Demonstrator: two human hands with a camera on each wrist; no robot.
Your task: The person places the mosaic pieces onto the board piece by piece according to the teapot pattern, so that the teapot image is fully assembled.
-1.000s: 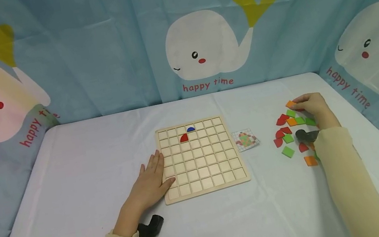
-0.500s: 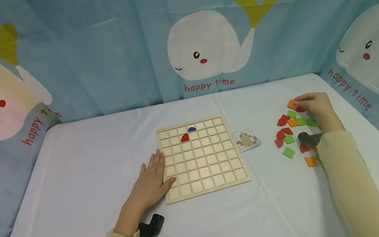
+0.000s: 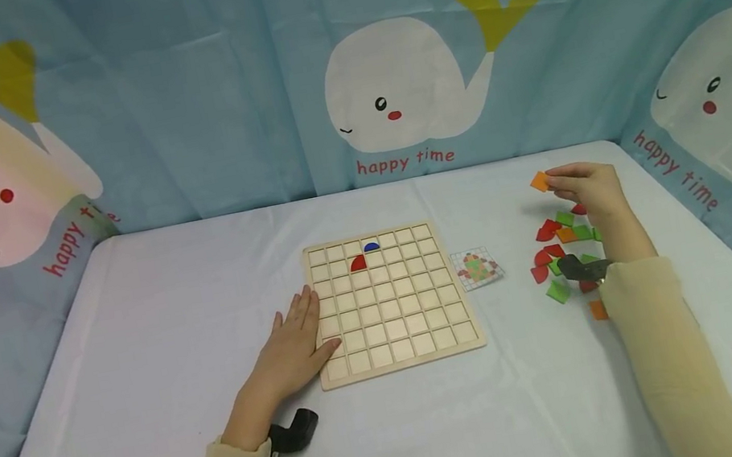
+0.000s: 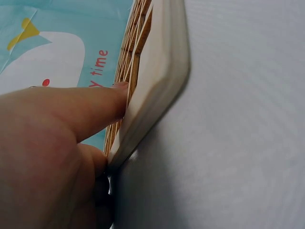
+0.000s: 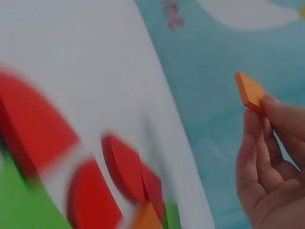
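Observation:
My right hand [image 3: 591, 195] pinches an orange square tile [image 3: 540, 182] above the far right of the table; the right wrist view shows the tile [image 5: 250, 91] between thumb and fingertips of the hand [image 5: 274, 157]. My left hand [image 3: 290, 348] lies flat with straight fingers on the left edge of the wooden grid board [image 3: 405, 368]. In the left wrist view the thumb of that hand [image 4: 62, 129] rests on the rim of the board [image 4: 159, 71]. A red quarter-circle [image 3: 358, 263] and a blue half-circle [image 3: 372, 246] sit in cells near the board's far edge.
A printed pattern card [image 3: 478, 268] lies just right of the board. Further right, red, green and orange tiles are scattered, among them a green square [image 3: 558, 292], partly under the right wrist's black camera [image 3: 582, 269]. A whale-print curtain [image 3: 208, 125] stands behind the table.
My right hand has lifted the orange tile off the pile's far end and moved it away from me and slightly left. The left hand stays in place on the board.

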